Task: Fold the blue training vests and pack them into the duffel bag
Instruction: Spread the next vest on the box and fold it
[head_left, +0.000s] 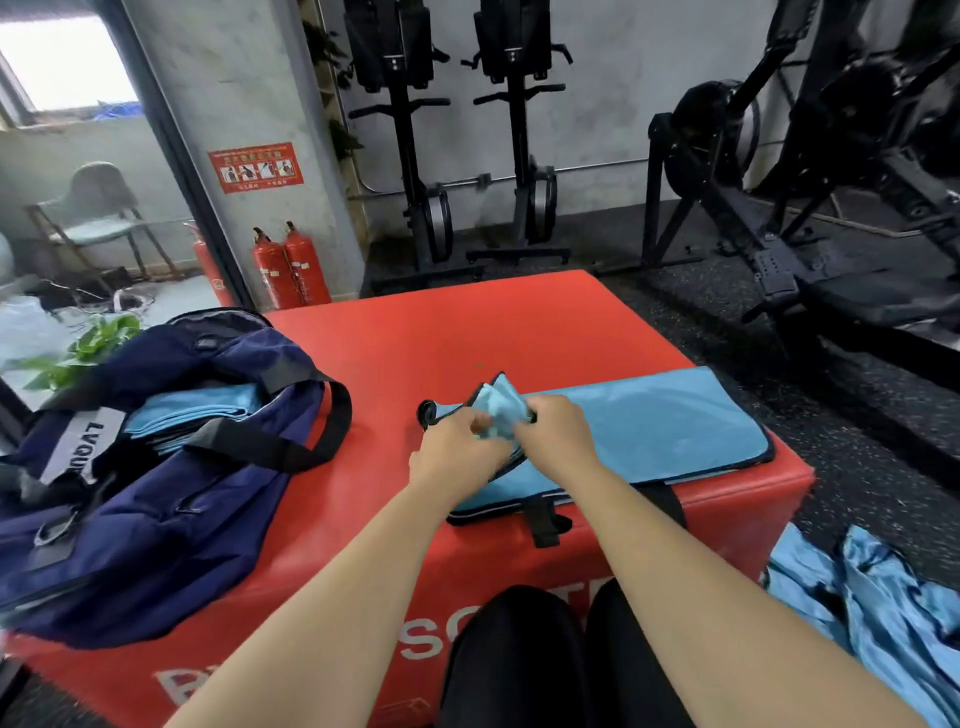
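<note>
A light blue training vest (649, 426) with black trim lies spread lengthwise across the red padded box (467, 332). Both hands meet at its left end. My left hand (457, 452) grips the bunched fabric from the left, and my right hand (558, 434) pinches the raised blue corner beside it. A navy duffel bag (156, 493) sits open on the box's left side, with several folded blue vests (192, 410) stacked inside it. More loose blue vests (872, 613) lie crumpled on the floor at lower right.
Black bag straps (291, 447) drape over the box top. Two red fire extinguishers (291, 265) stand by the pillar behind. Black gym machines (805, 197) fill the back and right. A green plant (98, 343) shows behind the bag. My dark-clad knees (545, 660) press against the box front.
</note>
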